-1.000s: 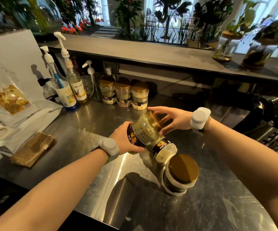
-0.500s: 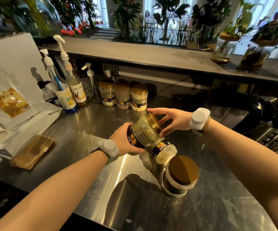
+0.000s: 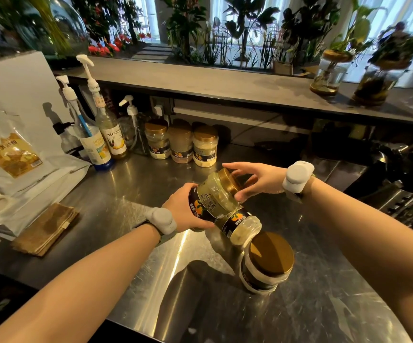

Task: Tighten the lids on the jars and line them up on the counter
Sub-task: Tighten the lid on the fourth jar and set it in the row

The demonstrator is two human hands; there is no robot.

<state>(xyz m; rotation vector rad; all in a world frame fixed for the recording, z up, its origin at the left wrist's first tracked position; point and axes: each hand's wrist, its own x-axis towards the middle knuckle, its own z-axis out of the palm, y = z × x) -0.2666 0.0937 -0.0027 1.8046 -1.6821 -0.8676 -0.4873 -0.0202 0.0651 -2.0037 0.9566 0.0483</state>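
The left grip is wrapped round the body of a tilted jar, thumb across its black label, holding it just above the steel table. The right grip has its fingertips curled over the rim of that jar's gold lid, grasping it from the far side. This looks like the tightening step: one grip steadies the body while the other is placed to twist the lid. The next move, as I judge it, calls for a firm turn until the lid stops, then carrying the jar to the back of the table. There three gold-lidded jars stand side by side in a row, just right of the syrup pump bottles; the spot beside the rightmost one seems the natural place.

Nearer the person, another jar with a gold lid stands upright on the table. Just under the held jar a second labelled jar lies tilted, its pale end toward the upright jar's lid. I cannot tell whether it rests on that jar, on the table, or in the left grip, and its lid is hidden. How tight any lid sits cannot be seen. The dark equipment at the right edge is hard to make out
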